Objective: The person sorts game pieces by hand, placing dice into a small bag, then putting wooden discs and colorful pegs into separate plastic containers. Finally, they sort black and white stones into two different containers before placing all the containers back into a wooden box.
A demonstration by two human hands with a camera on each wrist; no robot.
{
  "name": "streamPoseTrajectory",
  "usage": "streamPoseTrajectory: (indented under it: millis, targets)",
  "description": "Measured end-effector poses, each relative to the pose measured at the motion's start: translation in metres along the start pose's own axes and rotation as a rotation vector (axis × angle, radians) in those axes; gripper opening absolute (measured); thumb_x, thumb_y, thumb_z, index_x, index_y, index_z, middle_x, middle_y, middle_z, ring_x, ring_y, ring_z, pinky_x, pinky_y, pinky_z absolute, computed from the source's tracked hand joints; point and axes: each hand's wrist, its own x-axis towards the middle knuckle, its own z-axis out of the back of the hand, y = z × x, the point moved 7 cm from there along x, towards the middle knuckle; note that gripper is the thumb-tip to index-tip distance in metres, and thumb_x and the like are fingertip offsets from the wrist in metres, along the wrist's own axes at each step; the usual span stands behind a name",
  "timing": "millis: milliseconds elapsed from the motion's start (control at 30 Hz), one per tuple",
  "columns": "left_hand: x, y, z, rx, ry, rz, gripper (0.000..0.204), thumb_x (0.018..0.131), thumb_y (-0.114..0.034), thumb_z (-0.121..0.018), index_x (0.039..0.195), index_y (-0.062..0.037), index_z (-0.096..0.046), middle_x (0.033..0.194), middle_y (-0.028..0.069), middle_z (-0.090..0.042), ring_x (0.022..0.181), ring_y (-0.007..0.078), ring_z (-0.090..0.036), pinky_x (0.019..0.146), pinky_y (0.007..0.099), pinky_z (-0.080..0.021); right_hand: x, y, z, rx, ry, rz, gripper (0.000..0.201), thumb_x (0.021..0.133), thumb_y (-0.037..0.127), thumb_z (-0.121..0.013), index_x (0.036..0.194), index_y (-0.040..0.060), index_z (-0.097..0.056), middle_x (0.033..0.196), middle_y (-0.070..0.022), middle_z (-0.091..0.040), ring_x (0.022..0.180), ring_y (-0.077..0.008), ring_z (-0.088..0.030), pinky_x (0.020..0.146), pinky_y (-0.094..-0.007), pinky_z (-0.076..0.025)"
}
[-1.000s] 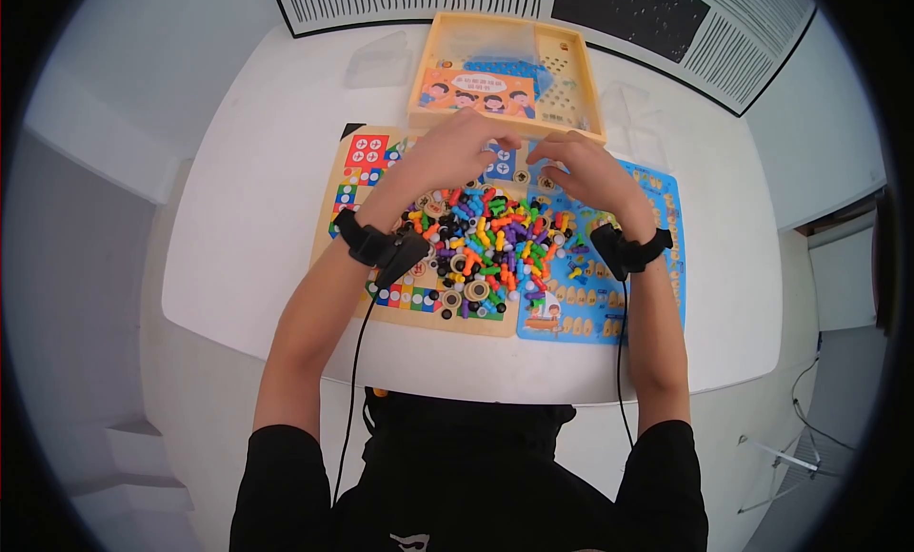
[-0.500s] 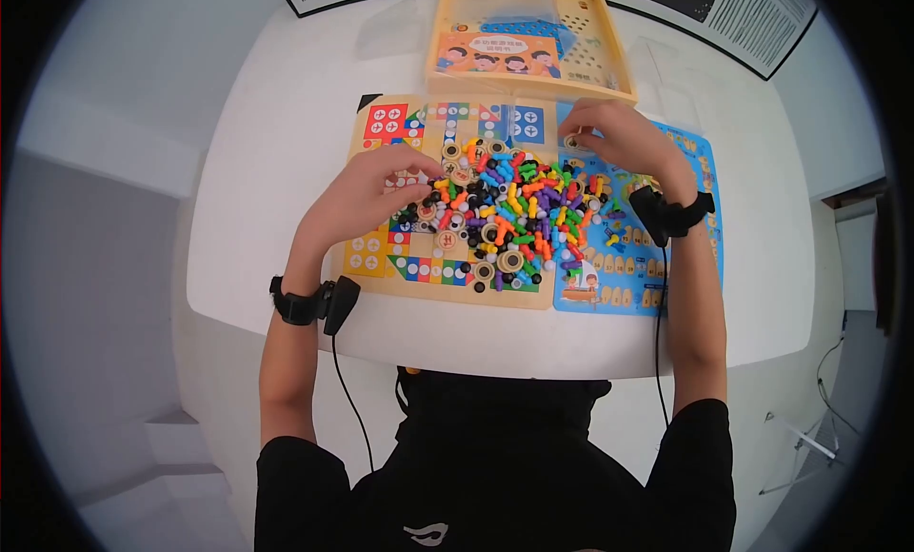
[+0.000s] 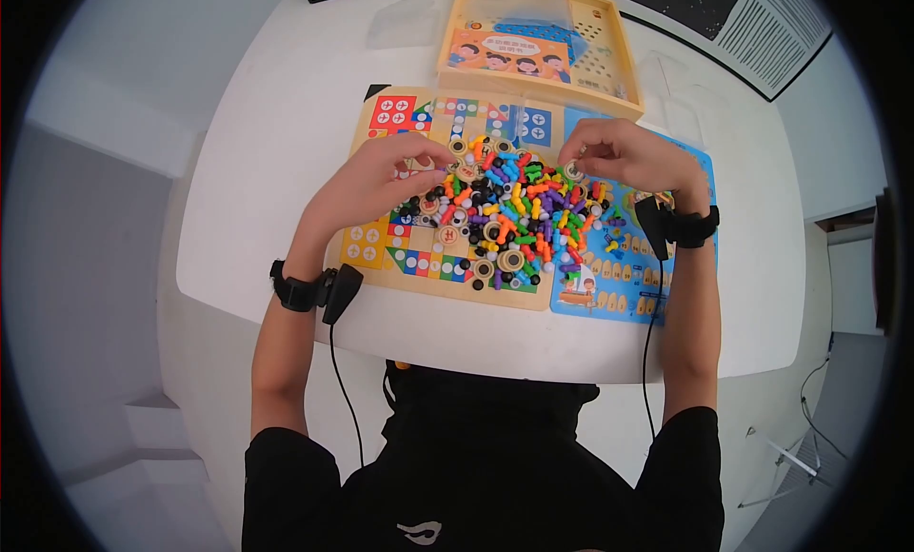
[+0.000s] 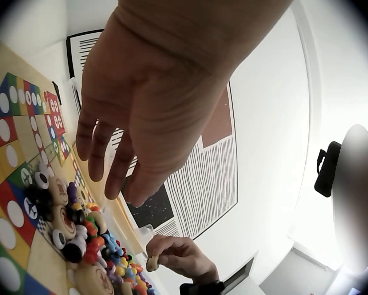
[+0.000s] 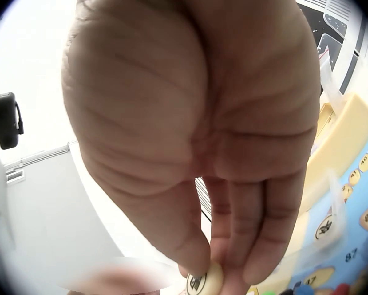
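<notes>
My right hand (image 3: 633, 157) pinches a round wooden chess piece (image 5: 202, 281) with a dark character, between thumb and fingers. It is above the blue number board (image 3: 619, 276). My left hand (image 3: 386, 181) hovers at the left side of a heap of colourful pegs (image 3: 543, 214), its fingers loosely bent with nothing between them. Among the pegs lie black and white beads and more wooden pieces (image 3: 511, 261). The heap spreads over a ludo board (image 3: 381, 285) and the blue board's left part. In the left wrist view, wooden pieces (image 4: 93, 279) lie below the left hand.
A shallow wooden box (image 3: 633, 100) holding an orange booklet (image 3: 519, 52) stands behind the boards. Clear plastic containers (image 3: 400, 21) lie around it. In the right wrist view, a wooden piece (image 5: 325, 227) shows through clear plastic. A striped panel (image 3: 762, 52) borders the white table (image 3: 252, 171).
My left hand has moved from beside the right hand to the heap's left side. My right hand has drawn slightly nearer the body with the wooden piece. The head view has shifted.
</notes>
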Motion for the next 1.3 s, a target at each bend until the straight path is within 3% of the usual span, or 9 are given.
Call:
streamPoseTrajectory:
  millis: [367,633,767,833,967,1033,1133,1233,1300]
  targets:
    - [0.002,-0.001,-0.004,-0.017,0.002,-0.035,0.025,0.099,-0.022,-0.07,0.119,-0.0062,-0.072,0.109,0.0038,-0.075,0.097,0.0153,-0.068,0.078,0.0317,-0.053,0.0,-0.012,-0.001,0.069,0.045,-0.053,0.017,0.095,0.004,-0.061,0.109,0.001,-0.069,0.099,-0.0025,-0.072,0.085,-0.0084,-0.062,0.078,-0.0267,-0.054]
    - [0.001,0.001,-0.006,-0.015,-0.003,-0.044,0.026,0.1,-0.024,-0.071,0.119,-0.0068,-0.073,0.109,0.0036,-0.075,0.098,0.0156,-0.068,0.081,0.0324,-0.053,-0.002,-0.005,0.003,0.158,0.004,-0.078,0.013,0.095,0.003,-0.06,0.106,0.0,-0.066,0.097,-0.0071,-0.071,0.08,-0.0135,-0.075,0.071,-0.0268,-0.057]
    - [0.0,0.002,-0.006,-0.02,0.002,-0.038,0.026,0.1,-0.024,-0.071,0.119,-0.0067,-0.073,0.109,0.0035,-0.075,0.099,0.0155,-0.068,0.082,0.0325,-0.053,-0.003,0.001,0.005,0.146,-0.012,-0.091,0.013,0.096,0.003,-0.062,0.107,0.0002,-0.067,0.094,-0.005,-0.071,0.08,-0.0118,-0.073,0.071,-0.0261,-0.057]
    - [-0.001,-0.001,-0.005,-0.026,0.007,-0.026,0.026,0.099,-0.024,-0.071,0.119,-0.0068,-0.073,0.109,0.0036,-0.075,0.099,0.0153,-0.068,0.082,0.0327,-0.053,0.0,0.01,0.016,-0.012,-0.158,0.034,0.012,0.096,0.005,-0.065,0.106,0.0007,-0.071,0.089,-0.0033,-0.07,0.079,-0.01,-0.071,0.068,-0.0263,-0.055]
    - [-0.003,-0.002,-0.003,-0.032,0.013,0.005,0.026,0.098,-0.022,-0.072,0.118,-0.0074,-0.073,0.109,0.0037,-0.075,0.099,0.0152,-0.067,0.082,0.0329,-0.053,0.008,0.01,0.023,-0.204,-0.343,-0.041,0.01,0.097,0.007,-0.069,0.104,0.0026,-0.074,0.089,-0.0044,-0.073,0.078,-0.0119,-0.069,0.067,-0.0285,-0.053]
    - [-0.004,-0.001,-0.001,0.007,-0.003,-0.007,0.023,0.096,-0.019,-0.073,0.116,-0.0067,-0.073,0.108,0.0028,-0.074,0.099,0.0151,-0.067,0.083,0.0318,-0.053,0.013,-0.001,0.024,-0.373,-0.474,0.138,0.011,0.094,0.007,-0.07,0.103,0.0031,-0.076,0.092,-0.0079,-0.075,0.086,-0.0207,-0.069,0.073,-0.0337,-0.054]
    - [-0.005,0.002,0.0,0.078,-0.007,-0.031,0.025,0.093,-0.017,-0.075,0.115,-0.0065,-0.072,0.11,0.0042,-0.072,0.1,0.0192,-0.066,0.086,0.033,-0.053,0.02,-0.019,0.012,-0.553,-0.461,0.171,0.013,0.092,0.007,-0.07,0.102,0.0025,-0.075,0.098,-0.0096,-0.076,0.097,-0.0297,-0.067,0.084,-0.0384,-0.054]
    - [-0.012,0.003,-0.003,0.181,0.026,-0.029,0.029,0.09,-0.016,-0.078,0.117,-0.0063,-0.072,0.114,0.0068,-0.068,0.105,0.0245,-0.064,0.091,0.0359,-0.054,0.02,-0.014,0.005,-0.679,-0.359,0.201,0.015,0.092,0.006,-0.071,0.107,0.0055,-0.076,0.11,-0.0083,-0.074,0.11,-0.0297,-0.065,0.096,-0.0411,-0.052]
    - [-0.018,0.002,-0.007,0.246,0.045,-0.014,0.03,0.088,-0.014,-0.078,0.117,-0.0056,-0.072,0.116,0.0071,-0.065,0.108,0.0256,-0.064,0.093,0.0364,-0.054,0.017,0.002,0.006,-0.637,-0.416,0.189,0.016,0.091,0.007,-0.071,0.107,0.0049,-0.075,0.11,-0.0091,-0.073,0.107,-0.0313,-0.065,0.094,-0.0418,-0.053]
